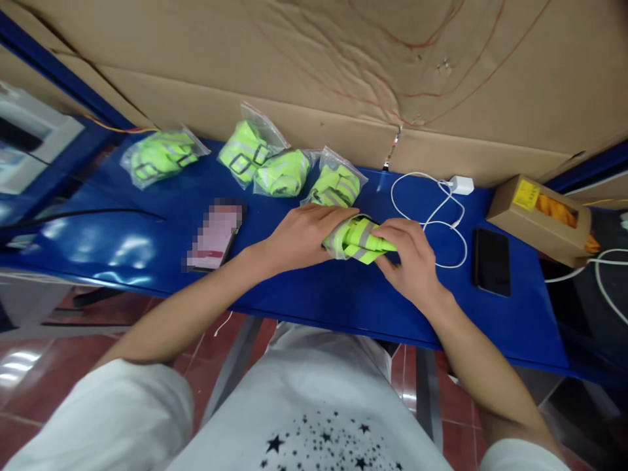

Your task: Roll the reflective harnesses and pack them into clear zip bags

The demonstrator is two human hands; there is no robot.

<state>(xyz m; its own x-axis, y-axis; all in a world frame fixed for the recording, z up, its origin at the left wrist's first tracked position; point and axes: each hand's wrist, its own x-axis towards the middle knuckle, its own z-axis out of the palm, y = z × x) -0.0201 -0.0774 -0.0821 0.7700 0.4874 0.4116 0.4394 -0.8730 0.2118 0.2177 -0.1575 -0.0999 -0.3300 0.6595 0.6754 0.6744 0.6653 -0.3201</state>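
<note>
While four neon bundles (pixel 282 173) lie bagged on the far side of the desk (pixel 294 291), the left hand (pixel 305 234) and right hand (pixel 411 261) grip a fifth bundle (pixel 362 239), nearer (only partly bagged, it seems).

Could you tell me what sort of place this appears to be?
It looks like a workshop or small work area, though I can't be certain: clear bags of yellow-green reflective material lie on a long blue table, and brown cardboard or paper stands behind it.
</note>
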